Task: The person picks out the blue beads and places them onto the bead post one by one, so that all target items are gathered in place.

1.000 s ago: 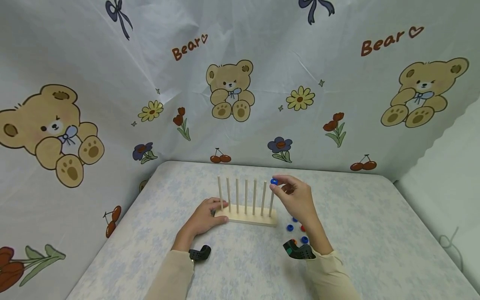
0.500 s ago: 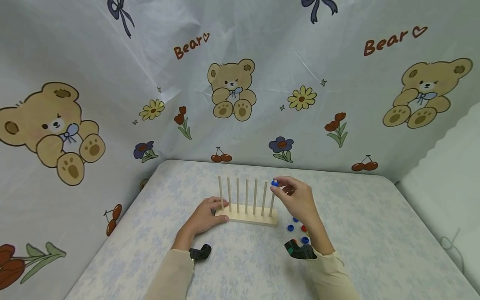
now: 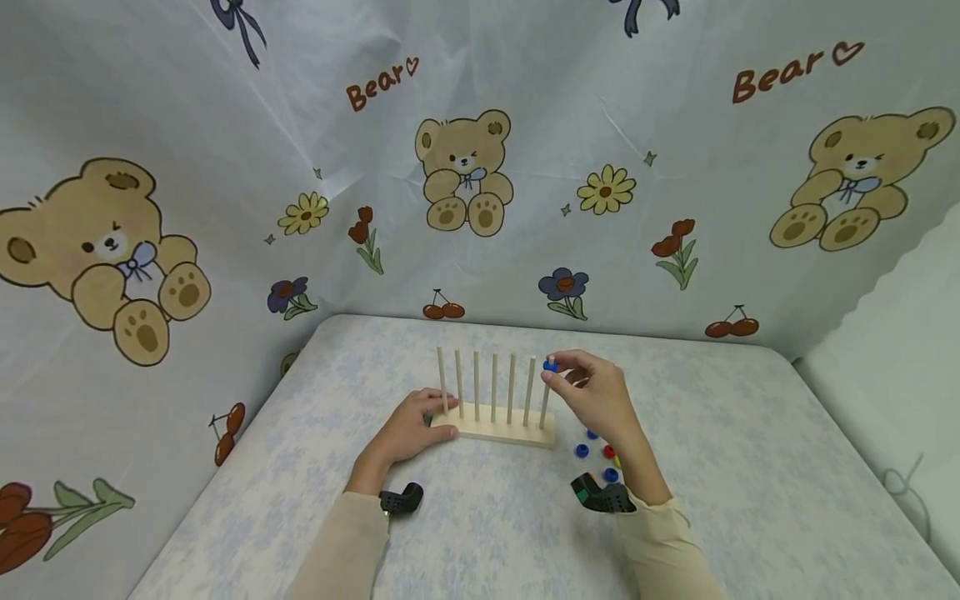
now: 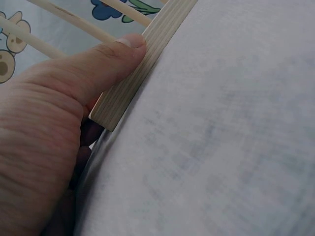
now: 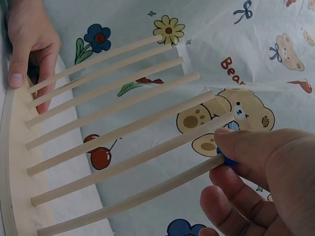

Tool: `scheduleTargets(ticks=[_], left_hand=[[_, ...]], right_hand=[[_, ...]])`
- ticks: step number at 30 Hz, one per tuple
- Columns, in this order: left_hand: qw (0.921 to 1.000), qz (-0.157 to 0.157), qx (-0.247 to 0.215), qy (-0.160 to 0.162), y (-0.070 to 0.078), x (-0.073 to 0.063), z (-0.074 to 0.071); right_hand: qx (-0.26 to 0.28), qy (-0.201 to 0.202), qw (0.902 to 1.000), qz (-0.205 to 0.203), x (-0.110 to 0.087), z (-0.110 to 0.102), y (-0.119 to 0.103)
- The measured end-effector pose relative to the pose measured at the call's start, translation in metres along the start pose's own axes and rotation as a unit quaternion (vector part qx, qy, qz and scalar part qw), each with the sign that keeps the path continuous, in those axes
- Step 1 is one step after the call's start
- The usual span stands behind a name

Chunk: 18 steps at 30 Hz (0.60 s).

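A pale wooden peg rack (image 3: 495, 429) stands on the table, its several upright pegs in one row. My left hand (image 3: 408, 427) grips the rack's left end, thumb along the front edge and fingers behind; the left wrist view shows the thumb (image 4: 110, 61) pressed on the base. With thumb and fingers, my right hand (image 3: 596, 396) pinches a blue bead (image 3: 550, 366) around the top of the rightmost peg, whose tip pokes out above it. In the right wrist view, the blue bead (image 5: 227, 156) is mostly covered by the fingertips.
Loose beads lie right of the rack, near my right forearm: several blue ones, such as a blue bead (image 3: 582, 451), a red bead (image 3: 609, 451) and a partly hidden yellow one (image 3: 617, 461). A patterned cloth (image 3: 465, 267) hangs behind the table.
The blue bead has come down slightly onto the rightmost peg, and the peg's tip now shows through it. My left hand keeps its grip on the rack. The head view has tilted slightly.
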<state>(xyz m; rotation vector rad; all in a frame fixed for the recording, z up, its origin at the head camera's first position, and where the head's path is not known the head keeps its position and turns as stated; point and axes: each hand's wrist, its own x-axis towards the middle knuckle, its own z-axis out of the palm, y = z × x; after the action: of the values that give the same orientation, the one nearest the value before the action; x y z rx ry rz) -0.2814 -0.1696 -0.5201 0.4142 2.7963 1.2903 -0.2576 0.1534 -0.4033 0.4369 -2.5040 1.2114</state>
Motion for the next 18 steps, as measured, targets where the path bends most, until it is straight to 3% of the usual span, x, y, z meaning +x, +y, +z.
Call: scheduleTargets(ticks=[10, 18], left_hand=[[1.0000, -0.009, 0.000, -0.002, -0.0009, -0.0019, 0.0008], [0.9998, 0.000, 0.020, 0.000, -0.0069, 0.0037, 0.0002]], right_hand=[[-0.002, -0.011, 0.9998, 0.014, -0.0002, 0.0014, 0.0036], [-0.001, 0.001, 1.0000, -0.001, 0.0032, -0.0031, 0.0046]])
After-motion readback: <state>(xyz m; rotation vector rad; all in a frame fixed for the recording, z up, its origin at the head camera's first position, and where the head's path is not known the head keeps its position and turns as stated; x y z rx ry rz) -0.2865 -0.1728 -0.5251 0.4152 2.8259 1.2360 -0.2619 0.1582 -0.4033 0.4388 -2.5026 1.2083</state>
